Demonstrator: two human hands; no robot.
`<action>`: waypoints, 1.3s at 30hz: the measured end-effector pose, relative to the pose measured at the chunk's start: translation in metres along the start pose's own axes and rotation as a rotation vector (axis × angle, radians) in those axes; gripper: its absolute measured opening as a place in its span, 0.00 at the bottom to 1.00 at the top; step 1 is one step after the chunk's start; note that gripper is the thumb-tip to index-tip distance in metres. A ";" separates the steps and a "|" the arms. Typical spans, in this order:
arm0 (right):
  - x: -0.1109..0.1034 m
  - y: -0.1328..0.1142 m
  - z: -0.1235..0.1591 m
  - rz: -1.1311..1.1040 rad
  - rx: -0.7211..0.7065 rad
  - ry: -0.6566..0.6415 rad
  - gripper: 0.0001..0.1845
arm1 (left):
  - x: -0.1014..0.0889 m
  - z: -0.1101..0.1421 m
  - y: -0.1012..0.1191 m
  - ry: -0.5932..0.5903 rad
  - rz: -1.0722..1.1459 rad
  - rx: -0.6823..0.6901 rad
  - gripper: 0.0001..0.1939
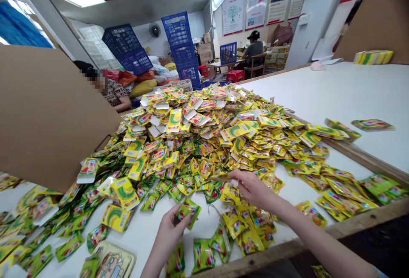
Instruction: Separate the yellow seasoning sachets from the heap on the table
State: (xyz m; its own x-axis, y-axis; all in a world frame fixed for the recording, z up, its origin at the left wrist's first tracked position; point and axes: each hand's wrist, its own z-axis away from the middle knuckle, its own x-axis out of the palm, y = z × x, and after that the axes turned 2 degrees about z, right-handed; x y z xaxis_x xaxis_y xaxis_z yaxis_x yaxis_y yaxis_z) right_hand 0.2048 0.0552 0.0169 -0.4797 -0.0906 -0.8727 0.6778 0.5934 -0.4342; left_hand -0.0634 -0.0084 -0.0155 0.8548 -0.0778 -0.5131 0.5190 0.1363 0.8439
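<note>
Between the thumb and fingers of my left hand (pixel 170 227) is a small green candy packet (pixel 191 210), held above the white tabletop. My right hand (pixel 254 189) reaches to the front of the heap with its fingers pinched together. A yellow packet (pixel 223 177) lies at those fingertips; its edge is blurred, and whether the fingers grip it I cannot make out. Below my right hand lies a cluster of yellow packets (pixel 251 231). Green packets (pixel 203 254) lie near my left wrist, beside a thin cord or strip (pixel 220 216).
A large heap of packets and small yellow boxes (pixel 174 120) fills the middle. Cardboard (pixel 47 116) stands left, near a decorated tin (pixel 113 261). A wooden ledge (pixel 361 150) divides the table at right. Two people (pixel 254 50) sit farther back, near blue crates (pixel 182 50).
</note>
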 end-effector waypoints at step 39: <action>0.037 -0.043 0.033 -1.804 0.507 0.040 0.19 | 0.002 -0.046 0.063 0.447 -0.014 0.443 0.12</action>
State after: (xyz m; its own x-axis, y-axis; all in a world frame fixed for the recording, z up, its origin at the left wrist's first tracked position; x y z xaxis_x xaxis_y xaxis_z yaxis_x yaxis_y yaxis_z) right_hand 0.1761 0.0004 -0.0041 -0.7196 -0.2353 0.6533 -0.5174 -0.4458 -0.7305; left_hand -0.0292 0.0454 0.0297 0.8131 0.3570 -0.4598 0.5646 -0.2915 0.7722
